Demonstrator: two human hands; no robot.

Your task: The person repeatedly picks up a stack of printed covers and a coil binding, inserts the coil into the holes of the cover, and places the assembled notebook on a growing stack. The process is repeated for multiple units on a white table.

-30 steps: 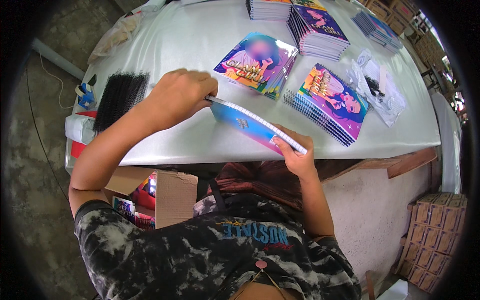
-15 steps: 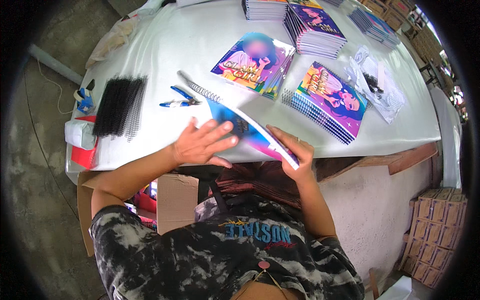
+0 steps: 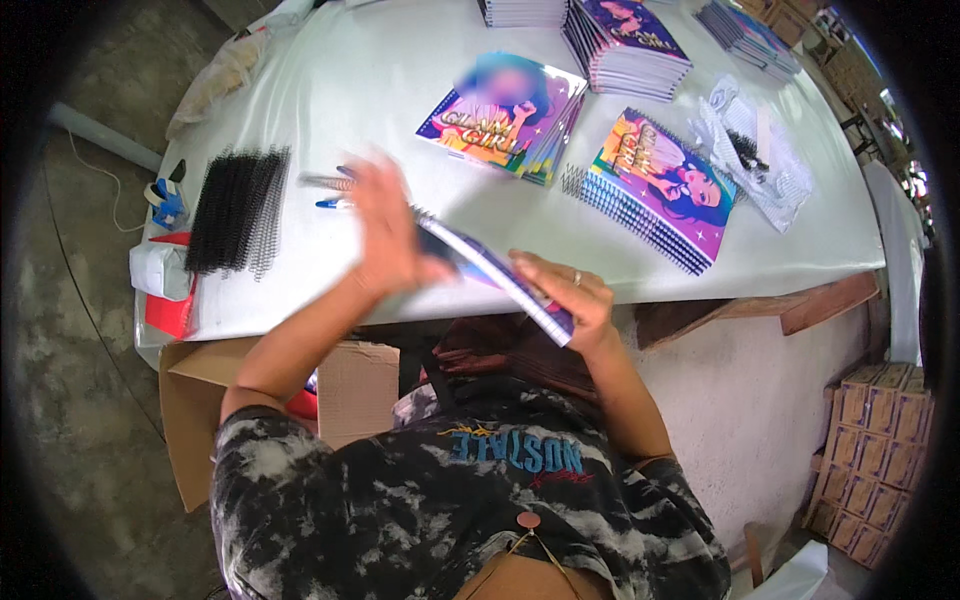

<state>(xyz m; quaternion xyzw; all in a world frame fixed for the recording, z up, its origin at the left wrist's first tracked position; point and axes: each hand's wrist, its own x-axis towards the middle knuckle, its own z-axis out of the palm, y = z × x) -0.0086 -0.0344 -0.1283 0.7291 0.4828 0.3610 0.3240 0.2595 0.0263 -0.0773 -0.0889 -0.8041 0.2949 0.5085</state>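
Note:
A notebook (image 3: 497, 276) with a dark blue and purple cover is tilted above the table's near edge. My right hand (image 3: 570, 297) grips its lower right end, the thumb along the cover. My left hand (image 3: 385, 235), smeared by motion, is raised at the notebook's other end, fingers stretched upward and thumb apart. A loose wire coil end (image 3: 322, 182) sticks out past that hand; whether the palm touches the coil is hidden. Blue-handled pliers (image 3: 333, 203) lie beyond, mostly covered by the left hand.
Black spiral coils (image 3: 235, 212) lie in a pile on the left. Unbound notebooks (image 3: 500, 115) and coil-bound notebooks (image 3: 665, 190) lie ahead, with a tall notebook stack (image 3: 630, 50) behind. A crumpled plastic bag (image 3: 755, 150) sits at right. An open cardboard box (image 3: 355, 395) stands below the table edge.
My left hand has moved up and forward along the coil, now over the pliers. The coil has swung left and lower. My right hand has shifted slightly left with the notebook.

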